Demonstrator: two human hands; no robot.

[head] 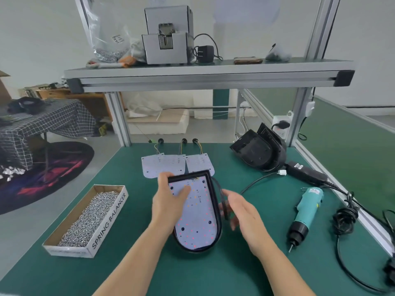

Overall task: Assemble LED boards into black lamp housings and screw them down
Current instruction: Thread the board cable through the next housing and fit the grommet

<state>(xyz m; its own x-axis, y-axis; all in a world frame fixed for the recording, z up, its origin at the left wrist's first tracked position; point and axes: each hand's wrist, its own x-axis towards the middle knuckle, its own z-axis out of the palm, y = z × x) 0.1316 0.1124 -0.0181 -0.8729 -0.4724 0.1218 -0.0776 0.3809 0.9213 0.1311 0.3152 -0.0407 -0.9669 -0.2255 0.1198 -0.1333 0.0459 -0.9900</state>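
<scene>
Head view: left hand [168, 201] grips black lamp housing [217, 210] at its upper-left corner, fingers curled over the rim, thumb pressed flat on the LED board [198, 216]; board sits inside the housing, mid-way across the green table [203, 274], right in front of me; right hand [243, 212] empty, fingers straight and slightly spread, just beside the housing's right rim near its black cable [223, 202], contact unclear; 2 spare LED boards [163, 165] lie flat behind the housing; stack of housings [258, 150] back right; electric screwdriver [305, 212] lying well right; box of screws [89, 216] on the left.
</scene>
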